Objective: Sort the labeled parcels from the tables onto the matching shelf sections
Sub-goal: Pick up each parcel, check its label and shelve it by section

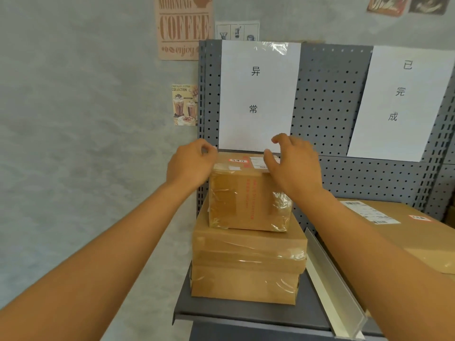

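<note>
**Small parcel sits on the stack in the 异常 section**

We see a small taped parcel (pixel 248 200) standing on top of two larger boxes (pixel 248 264) stacked on the left end of the grey shelf (pixel 246 313), right below the sheet reading 异常 (pixel 256 94). A red tag and a white shipping label show on its top face, too small for us to read.

Our left hand (pixel 190 166) is at the parcel's upper left corner, fingers loosely curled; whether it touches the cardboard we cannot tell. Our right hand (pixel 293 166) hovers over the upper right edge with fingers spread and bent and the thumb near the white label, gripping nothing that we can see.

A white divider (pixel 327 279) separates this section from the next, marked by the sheet 已完成 (pixel 398 99), where one wide parcel (pixel 406 232) lies flat.

We judge this parcel placed, or nearly so, with the hands about at the point of letting go. At least four parcels are shelved. The tables are out of view, so we cannot say how many remain.
</note>
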Demonstrator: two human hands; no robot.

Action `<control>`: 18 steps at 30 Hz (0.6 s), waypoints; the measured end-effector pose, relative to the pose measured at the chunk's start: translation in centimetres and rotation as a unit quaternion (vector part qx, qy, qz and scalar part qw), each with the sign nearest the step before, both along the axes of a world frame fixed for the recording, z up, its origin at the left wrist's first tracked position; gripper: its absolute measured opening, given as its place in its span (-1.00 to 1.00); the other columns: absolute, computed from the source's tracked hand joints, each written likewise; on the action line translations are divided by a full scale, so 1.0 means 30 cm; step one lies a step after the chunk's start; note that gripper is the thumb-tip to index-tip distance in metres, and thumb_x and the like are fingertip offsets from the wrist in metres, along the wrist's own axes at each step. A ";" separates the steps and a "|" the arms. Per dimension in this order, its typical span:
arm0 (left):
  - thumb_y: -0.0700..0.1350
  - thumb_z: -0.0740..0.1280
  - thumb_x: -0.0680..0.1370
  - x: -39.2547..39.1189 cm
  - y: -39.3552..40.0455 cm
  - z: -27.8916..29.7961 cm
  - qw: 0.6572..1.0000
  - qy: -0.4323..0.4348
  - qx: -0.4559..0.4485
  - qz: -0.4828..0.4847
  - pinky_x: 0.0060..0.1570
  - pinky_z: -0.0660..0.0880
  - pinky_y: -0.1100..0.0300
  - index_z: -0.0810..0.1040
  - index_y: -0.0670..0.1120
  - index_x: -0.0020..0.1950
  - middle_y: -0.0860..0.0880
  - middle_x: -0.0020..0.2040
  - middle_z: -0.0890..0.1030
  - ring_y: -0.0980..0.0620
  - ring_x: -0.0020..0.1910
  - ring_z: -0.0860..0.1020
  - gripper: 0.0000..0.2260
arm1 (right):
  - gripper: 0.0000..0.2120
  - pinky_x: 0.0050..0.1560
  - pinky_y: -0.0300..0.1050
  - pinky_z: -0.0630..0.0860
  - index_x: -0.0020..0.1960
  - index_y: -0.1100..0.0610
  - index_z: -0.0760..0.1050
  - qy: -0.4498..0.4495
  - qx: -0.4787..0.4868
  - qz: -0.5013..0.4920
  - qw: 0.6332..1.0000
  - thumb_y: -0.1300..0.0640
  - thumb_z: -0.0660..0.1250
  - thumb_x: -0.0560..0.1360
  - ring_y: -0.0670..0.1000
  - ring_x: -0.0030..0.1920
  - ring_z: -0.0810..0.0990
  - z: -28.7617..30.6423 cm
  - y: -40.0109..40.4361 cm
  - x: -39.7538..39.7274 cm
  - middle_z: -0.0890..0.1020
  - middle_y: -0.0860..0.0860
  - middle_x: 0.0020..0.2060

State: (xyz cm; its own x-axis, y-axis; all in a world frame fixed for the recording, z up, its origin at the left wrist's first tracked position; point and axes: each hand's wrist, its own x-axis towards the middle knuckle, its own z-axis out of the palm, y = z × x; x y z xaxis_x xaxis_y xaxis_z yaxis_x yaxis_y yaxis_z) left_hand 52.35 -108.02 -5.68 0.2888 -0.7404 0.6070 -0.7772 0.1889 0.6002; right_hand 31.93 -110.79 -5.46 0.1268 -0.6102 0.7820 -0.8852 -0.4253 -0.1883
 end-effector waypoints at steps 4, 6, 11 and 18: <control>0.02 0.24 0.62 0.087 0.129 -0.035 0.993 -0.103 0.016 0.046 0.04 0.49 0.08 0.51 -0.01 0.31 -0.03 0.16 0.60 -0.04 0.10 0.56 -0.71 | -0.65 0.18 0.01 0.36 0.35 0.11 0.45 0.068 -0.017 0.144 0.987 0.09 0.23 0.57 0.13 0.23 0.43 0.004 0.090 0.092 0.53 0.08 0.23; 0.02 0.24 0.62 0.130 0.204 -0.064 0.982 -0.162 0.029 0.090 0.07 0.46 0.08 0.47 -0.03 0.38 -0.05 0.24 0.57 -0.06 0.19 0.53 -0.65 | -0.66 0.14 0.01 0.38 0.32 0.12 0.46 0.108 -0.024 0.191 0.975 0.11 0.23 0.56 0.13 0.20 0.45 -0.015 0.136 0.158 0.54 0.07 0.20; 0.04 0.19 0.64 0.253 0.453 -0.154 0.930 -0.278 0.097 0.219 0.09 0.44 0.02 0.38 -0.06 0.46 -0.09 0.29 0.54 -0.13 0.22 0.50 -0.59 | -0.63 0.17 0.05 0.40 0.36 0.12 0.44 0.175 -0.009 0.291 0.941 0.09 0.24 0.57 0.15 0.21 0.45 -0.120 0.247 0.365 0.52 0.08 0.23; 0.02 0.15 0.63 0.439 0.903 -0.262 0.848 -0.324 0.224 0.354 0.19 0.38 0.02 0.34 -0.07 0.45 -0.08 0.25 0.52 -0.13 0.22 0.47 -0.60 | -0.53 0.29 -0.03 0.30 0.49 0.07 0.29 0.186 0.038 0.408 0.893 0.05 0.20 0.59 0.10 0.32 0.38 -0.275 0.527 0.695 0.43 0.02 0.37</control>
State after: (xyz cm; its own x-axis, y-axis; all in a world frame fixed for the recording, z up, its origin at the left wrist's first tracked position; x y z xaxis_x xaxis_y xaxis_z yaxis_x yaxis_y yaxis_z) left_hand 65.53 -80.95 -13.54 0.4695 -0.7195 0.5118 -0.7954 -0.5963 -0.1087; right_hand 52.77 -94.98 -13.70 0.7966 -0.2446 0.5528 -0.2928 -0.9562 -0.0011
